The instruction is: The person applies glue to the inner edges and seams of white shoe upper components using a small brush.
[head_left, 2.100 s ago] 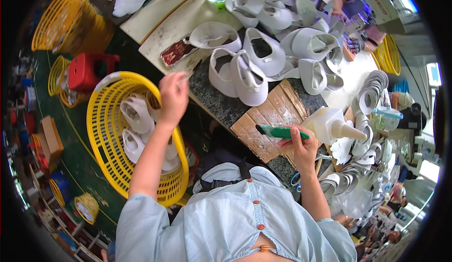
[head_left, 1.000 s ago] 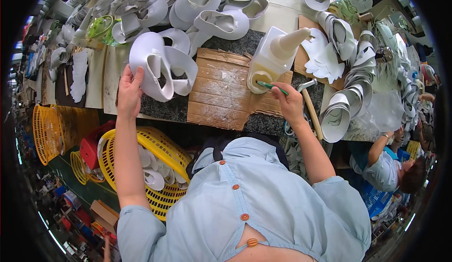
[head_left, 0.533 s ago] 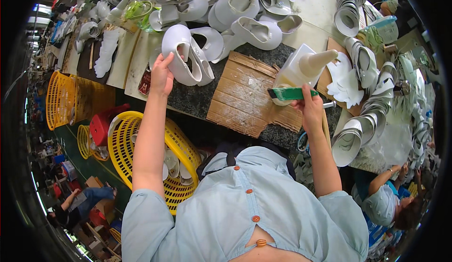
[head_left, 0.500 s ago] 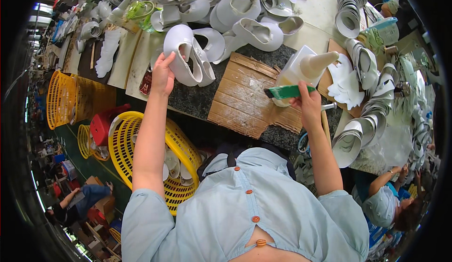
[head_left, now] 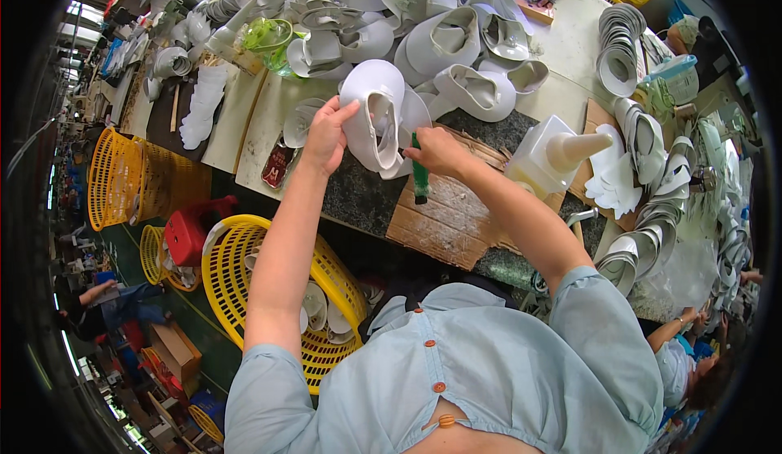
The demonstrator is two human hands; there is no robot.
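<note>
Over the near edge of the surface, above the wooden board, your left hand grips the white shoe upper. Keep it steady and turned toward you. Your right hand clenches the green brush; stroke thinly along the rim.

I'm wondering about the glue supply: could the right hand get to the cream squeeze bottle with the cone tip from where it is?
Probably yes. The right hand, gripping a green-handled brush at the white shoe upper, sits just left of the squeeze bottle. Only bare cardboard mat lies between them, though the brush occupies the hand.
</note>
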